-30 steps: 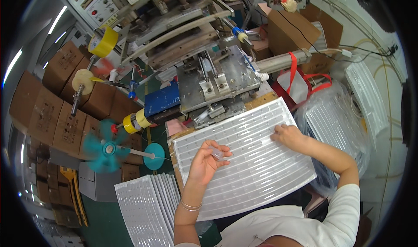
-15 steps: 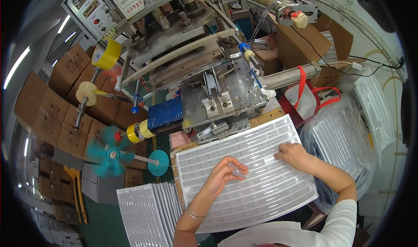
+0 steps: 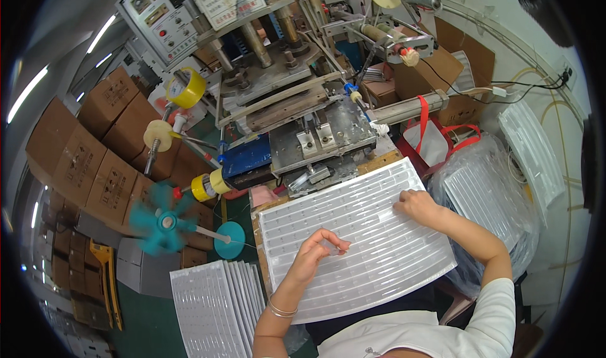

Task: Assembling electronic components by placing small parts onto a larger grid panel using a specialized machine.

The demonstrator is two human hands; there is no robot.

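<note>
A large white ribbed plastic tray (image 3: 353, 288) with rows of long narrow channels lies in front of me on a wooden-edged surface. Over its left half hovers my left hand (image 3: 312, 254), thumb and fingers curled together around a small clear plastic piece (image 3: 333, 251), whose shape is hard to make out. Toward the tray's far right, my right hand (image 3: 418, 208) rests on the channels with its fingertips closed. Whatever those fingers hold, if anything, is hidden. Small clear pieces seem to sit in some of the channels.
Beyond the tray stands a metal press (image 3: 322, 140) with a control box (image 3: 167, 29) and tape rolls. A teal fan (image 3: 165, 222) spins at left, near stacked cartons (image 3: 82, 168). More trays (image 3: 214, 307) stand lower left; bagged trays (image 3: 483, 200) lie right.
The view has shifted, with more of the press's top showing. My left fingers have closed further over the clear piece. My right hand stays at nearly the same spot on the tray.
</note>
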